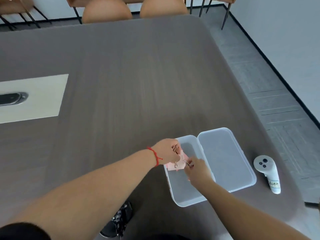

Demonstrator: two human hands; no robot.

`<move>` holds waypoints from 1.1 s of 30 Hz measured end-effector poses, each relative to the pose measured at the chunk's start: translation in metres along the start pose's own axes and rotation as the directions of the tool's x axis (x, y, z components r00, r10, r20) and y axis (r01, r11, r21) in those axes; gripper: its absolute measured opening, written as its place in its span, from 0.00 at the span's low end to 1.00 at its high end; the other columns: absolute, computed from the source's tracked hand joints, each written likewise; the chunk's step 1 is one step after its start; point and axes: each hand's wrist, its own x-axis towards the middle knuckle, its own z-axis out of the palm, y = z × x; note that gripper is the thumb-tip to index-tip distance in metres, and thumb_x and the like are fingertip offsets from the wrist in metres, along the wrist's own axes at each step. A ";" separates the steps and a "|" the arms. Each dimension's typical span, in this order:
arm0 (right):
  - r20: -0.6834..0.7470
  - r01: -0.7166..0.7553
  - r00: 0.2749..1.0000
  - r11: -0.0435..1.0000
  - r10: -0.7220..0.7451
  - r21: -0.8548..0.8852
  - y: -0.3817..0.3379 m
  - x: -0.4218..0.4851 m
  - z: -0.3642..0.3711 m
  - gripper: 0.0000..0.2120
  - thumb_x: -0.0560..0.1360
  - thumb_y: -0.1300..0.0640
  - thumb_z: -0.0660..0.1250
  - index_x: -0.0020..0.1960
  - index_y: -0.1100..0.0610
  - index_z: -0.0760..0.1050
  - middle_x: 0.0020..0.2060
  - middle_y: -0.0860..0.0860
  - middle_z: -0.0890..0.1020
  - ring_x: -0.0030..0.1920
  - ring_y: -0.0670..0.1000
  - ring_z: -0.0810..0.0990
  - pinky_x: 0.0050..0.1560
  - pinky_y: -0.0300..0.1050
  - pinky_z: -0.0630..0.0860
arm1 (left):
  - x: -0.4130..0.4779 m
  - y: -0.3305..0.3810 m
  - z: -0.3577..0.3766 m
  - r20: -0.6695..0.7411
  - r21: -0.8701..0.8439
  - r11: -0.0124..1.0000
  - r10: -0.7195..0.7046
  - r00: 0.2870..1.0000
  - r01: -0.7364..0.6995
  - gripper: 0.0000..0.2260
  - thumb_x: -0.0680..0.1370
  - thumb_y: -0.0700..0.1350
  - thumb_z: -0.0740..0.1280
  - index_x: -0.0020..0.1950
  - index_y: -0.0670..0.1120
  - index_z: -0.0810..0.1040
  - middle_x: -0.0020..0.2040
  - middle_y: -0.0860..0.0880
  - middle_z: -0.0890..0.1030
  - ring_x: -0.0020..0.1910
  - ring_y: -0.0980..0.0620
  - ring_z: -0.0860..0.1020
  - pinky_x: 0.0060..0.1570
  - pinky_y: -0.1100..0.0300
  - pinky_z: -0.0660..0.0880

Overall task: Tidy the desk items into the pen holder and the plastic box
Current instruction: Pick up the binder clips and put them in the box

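Observation:
A clear plastic box (187, 196) lies open on the dark table, its hinged lid (225, 158) flat to the right. My left hand (167, 150), with a red string at the wrist, pinches pink binder clips (175, 164) with metal handles over the box's left rim. My right hand (197, 169) reaches in from the right and closes its fingertips on a clip's metal handle (188, 164) just beside the left hand. The pen holder (117, 220), a dark mesh cup, shows partly beneath my left forearm at the near edge.
A white handheld controller (267, 174) with a label lies right of the lid, close to the table's right edge. A pale inset panel with a cable port (31, 97) sits far left. Brown chairs (107, 11) stand along the far side.

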 end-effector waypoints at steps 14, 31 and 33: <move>0.188 0.042 0.982 0.957 0.014 -0.287 0.035 0.007 0.023 0.19 0.76 0.57 0.60 0.67 0.51 0.70 0.67 0.55 0.67 0.63 0.58 0.74 0.64 0.52 0.72 | 0.044 -0.009 0.083 0.280 0.694 0.712 -0.122 0.952 -0.112 0.12 0.69 0.43 0.67 0.52 0.50 0.78 0.54 0.43 0.79 0.55 0.41 0.77 0.56 0.50 0.76; 0.125 0.120 0.987 0.978 -0.099 -0.170 -0.042 0.002 -0.011 0.28 0.74 0.59 0.62 0.73 0.49 0.61 0.65 0.55 0.70 0.54 0.56 0.79 0.56 0.50 0.78 | -0.014 -0.113 0.003 -0.019 0.435 0.785 -0.482 0.876 0.442 0.28 0.67 0.52 0.75 0.63 0.44 0.70 0.62 0.42 0.71 0.57 0.39 0.78 0.56 0.49 0.78; 0.127 0.101 0.989 0.981 -0.080 -0.163 -0.039 0.002 -0.011 0.28 0.75 0.59 0.63 0.73 0.49 0.61 0.66 0.54 0.69 0.54 0.55 0.79 0.55 0.47 0.76 | -0.011 -0.117 0.013 -0.045 0.457 0.791 -0.436 0.899 0.407 0.29 0.67 0.50 0.76 0.63 0.43 0.70 0.62 0.41 0.71 0.58 0.39 0.77 0.58 0.50 0.76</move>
